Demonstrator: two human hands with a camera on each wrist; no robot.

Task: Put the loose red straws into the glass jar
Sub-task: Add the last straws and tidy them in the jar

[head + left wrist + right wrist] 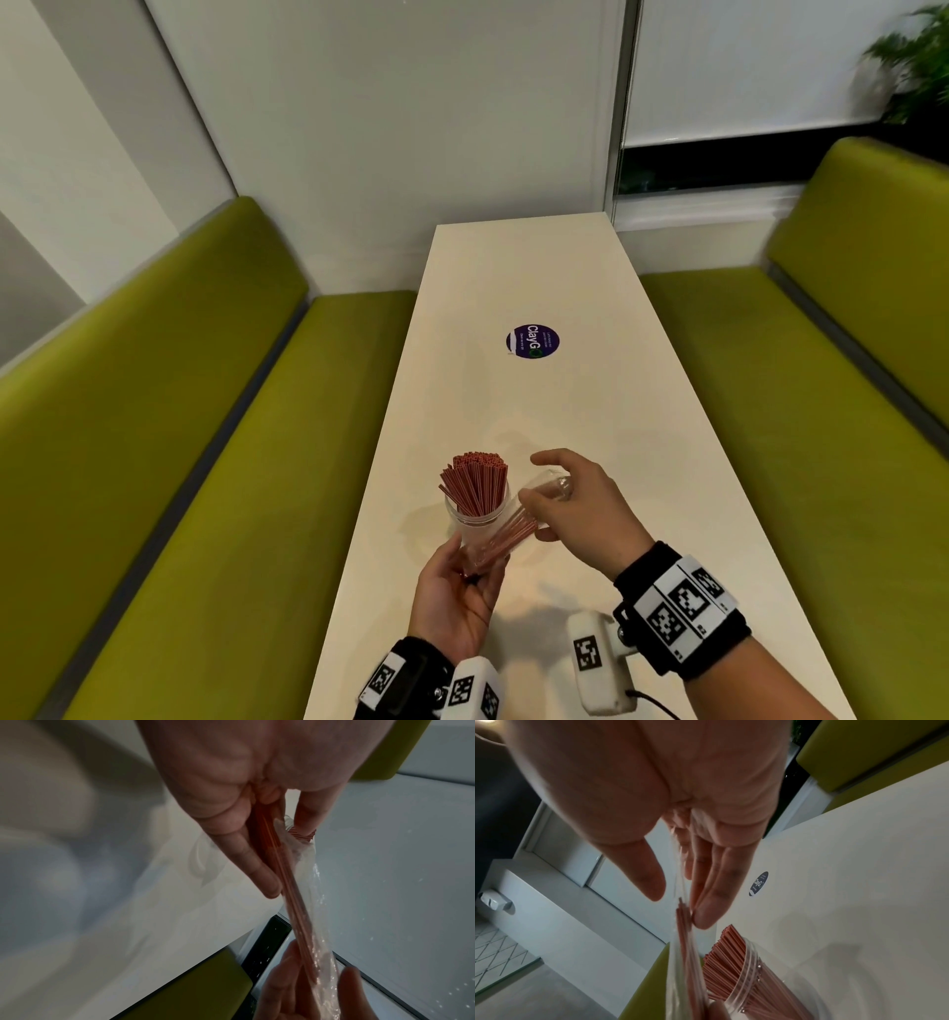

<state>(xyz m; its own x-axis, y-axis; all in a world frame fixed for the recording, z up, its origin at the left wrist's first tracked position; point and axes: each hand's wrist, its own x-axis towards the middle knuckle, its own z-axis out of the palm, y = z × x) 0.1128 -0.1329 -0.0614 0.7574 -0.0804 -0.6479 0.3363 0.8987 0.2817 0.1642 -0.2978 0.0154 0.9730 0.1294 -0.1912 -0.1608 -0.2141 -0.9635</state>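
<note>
- My left hand (454, 591) was clamped on the lower end of a small bundle of loose straws (506, 539), thumb on one side and fingers (246, 850) on the other, the bundle lying across the palm.
- My right hand (575, 506) was closed on the far end of a clear plastic sleeve (547, 485) that covered the bundle; the left wrist view showed the film pinched between thumb and fingers, while in the right wrist view my right fingertips (706, 914) lay straight along it.
- The sleeve ran slack from my right fingers towards my left, with the straw tips showing inside it just short of my right fingertips.
- The glass jar (477, 514) stood just beyond my left fingers and beside the bundle, already packed with upright red straws (475, 485).
- Judgement: the step in hand was stripping the sleeve. I advised keeping the left grip firm on the straws alone, not on the film, and drawing the right hand straight along the bundle's line, away from the jar.
- Judgement: a sideways pull risked fanning the straws or knocking the jar, so close to my left fingertips.
- Judgement: room in the jar looked tight; the bare bundle should enter ends first at the emptier side.
- The table (590, 411) lay under both hands, a round sticker (532, 342) well beyond my right fingers.
</note>
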